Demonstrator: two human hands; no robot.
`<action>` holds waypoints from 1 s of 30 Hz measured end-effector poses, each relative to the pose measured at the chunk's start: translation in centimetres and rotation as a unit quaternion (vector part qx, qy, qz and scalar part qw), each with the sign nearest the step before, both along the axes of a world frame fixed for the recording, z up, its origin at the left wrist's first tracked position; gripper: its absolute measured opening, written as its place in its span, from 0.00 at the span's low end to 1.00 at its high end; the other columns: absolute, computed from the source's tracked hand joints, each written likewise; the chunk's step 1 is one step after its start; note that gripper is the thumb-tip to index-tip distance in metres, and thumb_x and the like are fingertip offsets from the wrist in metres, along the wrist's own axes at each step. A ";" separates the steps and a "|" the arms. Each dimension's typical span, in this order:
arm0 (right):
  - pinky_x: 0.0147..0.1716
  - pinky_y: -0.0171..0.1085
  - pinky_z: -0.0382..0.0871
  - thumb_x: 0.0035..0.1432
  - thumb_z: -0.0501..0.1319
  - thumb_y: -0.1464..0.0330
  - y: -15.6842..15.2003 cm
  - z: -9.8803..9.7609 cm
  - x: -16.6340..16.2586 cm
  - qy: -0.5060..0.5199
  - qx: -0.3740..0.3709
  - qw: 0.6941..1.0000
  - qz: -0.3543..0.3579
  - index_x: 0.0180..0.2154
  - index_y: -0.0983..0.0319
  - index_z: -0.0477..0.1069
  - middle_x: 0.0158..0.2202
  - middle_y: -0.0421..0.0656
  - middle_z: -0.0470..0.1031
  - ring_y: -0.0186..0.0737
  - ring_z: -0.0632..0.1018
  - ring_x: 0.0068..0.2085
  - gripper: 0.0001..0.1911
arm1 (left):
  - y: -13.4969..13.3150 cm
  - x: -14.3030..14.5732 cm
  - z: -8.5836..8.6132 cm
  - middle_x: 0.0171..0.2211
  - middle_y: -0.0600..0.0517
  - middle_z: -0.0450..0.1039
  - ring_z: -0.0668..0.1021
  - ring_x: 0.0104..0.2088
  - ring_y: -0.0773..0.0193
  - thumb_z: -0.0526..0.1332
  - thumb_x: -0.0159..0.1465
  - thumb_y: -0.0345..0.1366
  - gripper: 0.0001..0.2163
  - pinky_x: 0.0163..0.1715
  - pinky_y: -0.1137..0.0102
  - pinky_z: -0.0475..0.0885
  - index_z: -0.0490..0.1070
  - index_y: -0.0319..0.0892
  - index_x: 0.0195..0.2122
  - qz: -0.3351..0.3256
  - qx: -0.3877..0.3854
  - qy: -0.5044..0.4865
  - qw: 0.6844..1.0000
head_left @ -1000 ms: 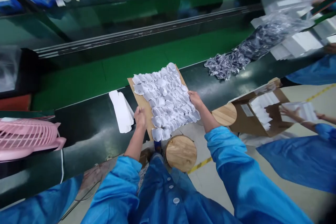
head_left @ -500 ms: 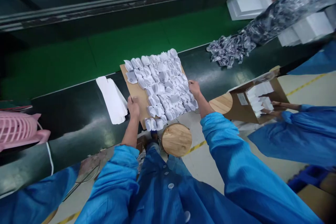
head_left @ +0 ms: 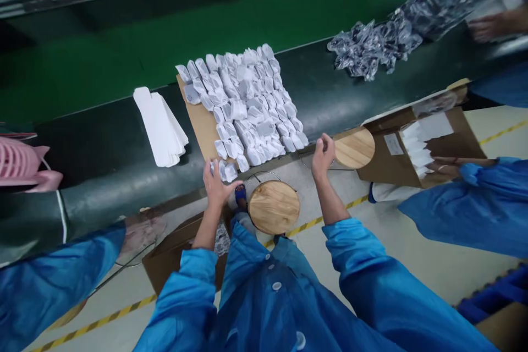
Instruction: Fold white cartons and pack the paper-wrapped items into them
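Note:
A brown cardboard sheet (head_left: 201,122) lies on the dark bench edge, covered with several rows of small white folded packets (head_left: 247,102). My left hand (head_left: 216,182) is at the sheet's near corner, fingers stretched out and touching the nearest loose packets (head_left: 227,171). My right hand (head_left: 322,155) is off the sheet, just past its near right corner, beside a round wooden stool top (head_left: 355,147). Its fingers are curled in, with nothing visible in them.
A stack of white card strips (head_left: 159,125) lies left of the sheet. A second wooden stool (head_left: 273,207) stands below the bench. A bag of dark wrapped items (head_left: 373,47) lies far right. A co-worker's hand (head_left: 447,165) reaches into an open carton (head_left: 466,135). A pink fan (head_left: 20,162) sits left.
The view has tilted down. Both hands let go of the sheet's sides and drew back toward me. The left went to the near corner packets, the right off the bench edge.

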State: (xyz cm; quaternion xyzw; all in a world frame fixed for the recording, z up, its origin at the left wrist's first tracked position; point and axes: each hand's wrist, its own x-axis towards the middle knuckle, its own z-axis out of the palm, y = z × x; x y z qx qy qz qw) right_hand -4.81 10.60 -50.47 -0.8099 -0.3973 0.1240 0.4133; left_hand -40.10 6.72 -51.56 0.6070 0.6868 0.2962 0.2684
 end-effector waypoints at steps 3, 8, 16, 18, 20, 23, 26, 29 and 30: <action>0.52 0.47 0.71 0.69 0.52 0.60 -6.3 -1.5 -0.7 0.021 -0.033 0.999 0.037 0.53 0.65 0.69 0.51 0.51 0.74 0.43 0.75 0.50 0.19 | 1.2 0.6 -1.5 0.67 0.30 0.52 0.57 0.69 0.37 0.67 0.49 0.64 0.48 0.66 0.49 0.53 0.61 0.37 0.64 0.012 0.003 0.039 0.999; 0.46 0.45 0.75 0.67 0.60 0.60 -14.9 -1.9 -1.0 0.056 -0.129 0.982 0.123 0.51 0.64 0.70 0.50 0.47 0.74 0.41 0.77 0.46 0.17 | 2.8 0.8 -1.4 0.67 0.30 0.51 0.56 0.69 0.39 0.66 0.55 0.60 0.46 0.66 0.50 0.54 0.56 0.37 0.67 0.038 0.021 0.054 0.998; 0.48 0.44 0.75 0.68 0.58 0.61 -21.0 -1.4 -4.0 0.095 -0.239 0.929 0.265 0.51 0.60 0.71 0.52 0.47 0.73 0.40 0.77 0.48 0.14 | 0.5 0.1 -0.5 0.69 0.32 0.48 0.52 0.71 0.44 0.73 0.50 0.55 0.52 0.69 0.55 0.51 0.49 0.36 0.69 0.063 0.063 -0.003 0.996; 0.49 0.46 0.75 0.68 0.59 0.61 -18.9 -1.2 -6.6 0.110 -0.244 0.909 0.321 0.52 0.62 0.71 0.52 0.48 0.73 0.41 0.77 0.48 0.15 | -2.3 0.5 -1.5 0.70 0.34 0.45 0.54 0.71 0.46 0.69 0.56 0.53 0.49 0.68 0.56 0.52 0.45 0.39 0.70 0.117 0.061 -0.024 0.991; 0.49 0.47 0.74 0.67 0.60 0.61 -15.0 -1.1 -9.7 0.127 -0.237 0.888 0.374 0.52 0.63 0.70 0.53 0.48 0.73 0.42 0.76 0.50 0.17 | -6.4 1.7 -3.3 0.70 0.35 0.43 0.57 0.69 0.49 0.62 0.65 0.50 0.42 0.67 0.57 0.56 0.39 0.41 0.72 0.182 0.045 -0.049 0.981; 0.49 0.48 0.75 0.67 0.61 0.61 -7.8 -1.4 -14.2 0.151 -0.228 0.873 0.404 0.53 0.64 0.70 0.52 0.48 0.73 0.43 0.77 0.49 0.18 | -14.0 5.1 -6.1 0.66 0.36 0.55 0.67 0.63 0.51 0.53 0.71 0.45 0.28 0.61 0.53 0.65 0.48 0.42 0.69 0.245 -0.030 -0.097 0.964; 0.43 0.43 0.77 0.67 0.60 0.61 -3.2 -1.5 -16.2 0.167 -0.241 0.871 0.394 0.54 0.64 0.69 0.49 0.47 0.74 0.39 0.78 0.44 0.18 | -21.0 9.0 -7.7 0.55 0.43 0.70 0.76 0.50 0.55 0.59 0.69 0.43 0.19 0.49 0.54 0.75 0.66 0.41 0.58 0.236 -0.154 -0.152 0.947; 0.39 0.40 0.77 0.68 0.59 0.60 -3.7 -1.8 -15.7 0.159 -0.264 0.864 0.399 0.55 0.64 0.68 0.47 0.46 0.74 0.37 0.78 0.41 0.19 | -25.9 11.2 -8.0 0.51 0.45 0.73 0.78 0.46 0.59 0.61 0.68 0.42 0.16 0.45 0.58 0.77 0.70 0.40 0.53 0.215 -0.259 -0.192 0.922; 0.39 0.40 0.77 0.68 0.59 0.60 -4.8 -2.1 -15.2 0.148 -0.276 0.858 0.408 0.55 0.64 0.68 0.47 0.46 0.74 0.37 0.78 0.41 0.19 | -27.1 11.1 -8.1 0.51 0.45 0.73 0.78 0.46 0.59 0.60 0.68 0.42 0.15 0.45 0.59 0.77 0.70 0.41 0.53 0.219 -0.287 -0.198 0.911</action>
